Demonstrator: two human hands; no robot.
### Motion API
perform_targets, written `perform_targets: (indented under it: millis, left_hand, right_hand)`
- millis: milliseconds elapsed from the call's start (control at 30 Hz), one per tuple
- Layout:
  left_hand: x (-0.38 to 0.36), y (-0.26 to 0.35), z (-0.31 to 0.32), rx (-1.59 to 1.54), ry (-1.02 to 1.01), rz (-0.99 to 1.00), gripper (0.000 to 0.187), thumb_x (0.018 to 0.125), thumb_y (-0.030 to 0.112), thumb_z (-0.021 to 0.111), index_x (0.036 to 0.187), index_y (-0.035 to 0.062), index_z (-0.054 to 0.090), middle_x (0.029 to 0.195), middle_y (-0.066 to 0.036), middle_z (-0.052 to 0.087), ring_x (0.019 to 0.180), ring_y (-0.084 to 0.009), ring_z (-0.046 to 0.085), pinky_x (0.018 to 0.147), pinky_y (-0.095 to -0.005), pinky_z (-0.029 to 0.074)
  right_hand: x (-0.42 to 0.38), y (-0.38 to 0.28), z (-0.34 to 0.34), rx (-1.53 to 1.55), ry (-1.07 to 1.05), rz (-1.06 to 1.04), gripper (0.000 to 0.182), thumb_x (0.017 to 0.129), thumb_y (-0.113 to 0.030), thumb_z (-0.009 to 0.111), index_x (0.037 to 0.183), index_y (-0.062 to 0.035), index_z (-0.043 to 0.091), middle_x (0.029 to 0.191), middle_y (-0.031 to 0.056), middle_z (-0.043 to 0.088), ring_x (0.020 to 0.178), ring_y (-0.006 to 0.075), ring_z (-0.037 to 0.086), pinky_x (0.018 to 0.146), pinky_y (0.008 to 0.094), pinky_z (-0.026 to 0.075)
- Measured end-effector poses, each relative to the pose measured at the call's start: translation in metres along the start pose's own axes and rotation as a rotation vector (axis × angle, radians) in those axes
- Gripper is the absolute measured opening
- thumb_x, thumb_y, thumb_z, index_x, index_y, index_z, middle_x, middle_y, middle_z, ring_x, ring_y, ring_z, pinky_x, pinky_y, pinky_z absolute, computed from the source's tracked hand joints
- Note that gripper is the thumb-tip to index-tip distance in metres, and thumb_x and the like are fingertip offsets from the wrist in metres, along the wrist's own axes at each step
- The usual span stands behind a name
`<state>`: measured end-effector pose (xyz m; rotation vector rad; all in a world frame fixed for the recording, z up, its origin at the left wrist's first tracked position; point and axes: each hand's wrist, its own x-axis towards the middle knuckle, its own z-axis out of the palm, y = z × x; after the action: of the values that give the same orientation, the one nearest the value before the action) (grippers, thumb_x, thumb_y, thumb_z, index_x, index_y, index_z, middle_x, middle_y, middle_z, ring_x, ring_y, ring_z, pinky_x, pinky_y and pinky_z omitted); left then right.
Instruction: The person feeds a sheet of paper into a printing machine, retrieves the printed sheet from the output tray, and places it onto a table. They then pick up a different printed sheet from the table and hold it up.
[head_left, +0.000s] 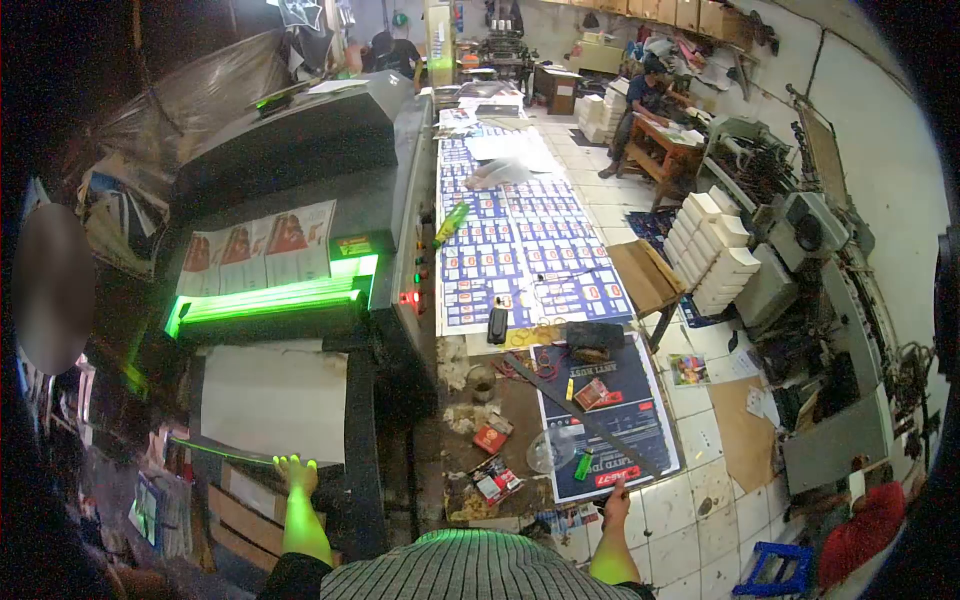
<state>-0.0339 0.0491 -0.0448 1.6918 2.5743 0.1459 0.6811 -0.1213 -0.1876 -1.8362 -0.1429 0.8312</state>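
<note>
That big machine (300, 190) is glowing green, and the left hand (296, 472) is lying flat, fingers spread, on the near edge of the white sheet (272, 400) sitting in its tray. The right hand (617, 497) is resting on the table's (520, 400) dark poster (610, 405) edge; can't tell if it's gripping.

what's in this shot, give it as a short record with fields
place: print workshop, tiled floor
left hand: open, fingers on near edge of white sheet
right hand: open, on edge of dark poster
machine: green glow, printed sheets on top
table: blue printed sheets, long ruler, red packets
others: a person seated at far desk
</note>
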Motion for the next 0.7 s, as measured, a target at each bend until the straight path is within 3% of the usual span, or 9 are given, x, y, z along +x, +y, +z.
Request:
perform_targets:
  millis: [67, 100, 267, 300, 367, 500, 567, 700]
  left_hand:
    - [-0.006, 0.003, -0.004, -0.027, 0.091, -0.021, 0.053, 0.083, 0.035, 0.058, 0.117, -0.0057, 0.058, 0.125, -0.028, 0.053, 0.132, -0.0402, 0.033, 0.117, -0.0485, 0.009]
    - [-0.007, 0.005, -0.008, -0.028, 0.091, -0.019, 0.053, 0.083, 0.035, 0.058, 0.117, -0.0057, 0.058, 0.125, -0.028, 0.053, 0.132, -0.0402, 0.033, 0.117, -0.0485, 0.009]
    - [-0.003, 0.011, -0.023, 0.001, -0.133, 0.052, 0.050, 0.083, 0.031, 0.060, 0.117, -0.0057, 0.058, 0.131, -0.031, 0.044, 0.135, -0.0430, 0.025, 0.116, -0.0507, 0.012]
    - [-0.003, 0.011, -0.020, 0.001, -0.134, 0.054, 0.050, 0.083, 0.031, 0.060, 0.117, -0.0057, 0.058, 0.131, -0.031, 0.044, 0.135, -0.0430, 0.025, 0.116, -0.0507, 0.012]
    - [-0.010, 0.019, -0.023, -0.096, -0.025, -0.124, 0.052, 0.083, 0.031, 0.061, 0.119, -0.0054, 0.056, 0.134, -0.030, 0.041, 0.136, -0.0442, 0.021, 0.116, -0.0525, 0.012]
    - [0.000, 0.007, -0.011, -0.080, -0.077, -0.073, 0.054, 0.083, 0.032, 0.062, 0.122, -0.0051, 0.053, 0.135, -0.030, 0.039, 0.137, -0.0444, 0.018, 0.116, -0.0533, 0.012]
    - [-0.006, 0.019, -0.026, -0.089, -0.107, -0.114, 0.054, 0.082, 0.031, 0.063, 0.122, -0.0047, 0.053, 0.136, -0.031, 0.038, 0.138, -0.0446, 0.017, 0.116, -0.0530, 0.011]
    - [-0.006, 0.015, -0.022, -0.084, -0.088, -0.109, 0.053, 0.083, 0.033, 0.062, 0.122, -0.0033, 0.054, 0.136, -0.030, 0.040, 0.138, -0.0432, 0.018, 0.116, -0.0512, 0.009]
  right_hand:
    - [0.019, 0.024, 0.000, -0.039, 0.066, -0.094, 0.062, 0.088, -0.067, 0.048, 0.104, -0.0078, 0.054, 0.077, 0.0058, 0.062, 0.054, 0.0180, 0.062, 0.042, 0.0296, 0.046]
    - [0.024, 0.028, -0.001, -0.038, 0.068, -0.094, 0.062, 0.088, -0.067, 0.048, 0.104, -0.0078, 0.054, 0.077, 0.0058, 0.062, 0.054, 0.0180, 0.062, 0.042, 0.0296, 0.046]
    - [0.022, 0.026, -0.001, -0.048, 0.084, -0.082, 0.057, 0.090, -0.062, 0.049, 0.101, -0.0060, 0.055, 0.080, 0.0052, 0.059, 0.057, 0.0162, 0.058, 0.043, 0.0300, 0.046]
    - [0.019, 0.024, -0.002, -0.047, 0.087, -0.081, 0.057, 0.090, -0.062, 0.049, 0.101, -0.0060, 0.055, 0.080, 0.0052, 0.059, 0.057, 0.0162, 0.058, 0.043, 0.0300, 0.046]
    - [0.012, 0.017, -0.002, -0.055, 0.051, -0.105, 0.057, 0.090, -0.061, 0.050, 0.101, -0.0054, 0.056, 0.080, 0.0050, 0.059, 0.057, 0.0162, 0.058, 0.044, 0.0302, 0.046]
    - [-0.006, -0.004, 0.004, -0.006, 0.102, -0.117, 0.056, 0.090, -0.062, 0.051, 0.099, -0.0067, 0.056, 0.075, 0.0038, 0.058, 0.055, 0.0156, 0.057, 0.044, 0.0297, 0.045]
    - [-0.021, -0.022, 0.002, 0.027, 0.012, 0.031, 0.070, 0.092, -0.060, 0.049, 0.115, 0.0063, 0.057, 0.104, 0.0173, 0.064, 0.094, 0.0270, 0.058, 0.085, 0.0374, 0.045]
    - [-0.019, -0.020, 0.002, 0.038, -0.003, 0.036, 0.067, 0.093, -0.056, 0.050, 0.118, 0.0050, 0.056, 0.108, 0.0166, 0.063, 0.096, 0.0265, 0.058, 0.086, 0.0370, 0.045]
